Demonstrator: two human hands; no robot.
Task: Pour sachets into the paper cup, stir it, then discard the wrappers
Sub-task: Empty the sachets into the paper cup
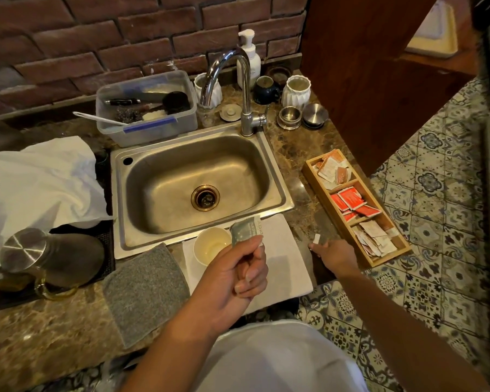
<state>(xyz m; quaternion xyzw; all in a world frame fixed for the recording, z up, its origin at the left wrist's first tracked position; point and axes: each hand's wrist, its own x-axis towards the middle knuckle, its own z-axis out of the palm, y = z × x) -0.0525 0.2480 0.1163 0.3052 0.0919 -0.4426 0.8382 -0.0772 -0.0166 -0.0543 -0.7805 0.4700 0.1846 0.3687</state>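
Paper cup [212,246] stood upright on a white cloth [280,258] at the desk's [54,329] front edge, just in front of the sink's [201,190] front rim. Inside looked pale, contents could not be told

Left hand [238,281] was over the white cloth, just right of the cup, grip closed: thumb and fingers pinched a grey-green sachet [245,230] by its lower end. Sachet stuck up above the hand, tilted toward the cup's right rim, overlapping it in view; whether it touched the cup could not be told

Right hand [334,254] was near the desk's right edge, just beside the front end of the wooden sachet tray [311,168]. Grip pinched shut on a small white scrap [317,239], held clear above the desk

Tray ran along the right edge of the desk, three compartments: pale orange sachets at the back, red sachets [351,202] in the middle, white-pink ones at the front

Grey mat [145,292] lay left of the white cloth, touching it. Steel kettle [48,256] sat at the left edge on a dark mat. Clear plastic tub [147,108] with utensils sat behind the sink's back left corner, tap [245,89] at its back rim
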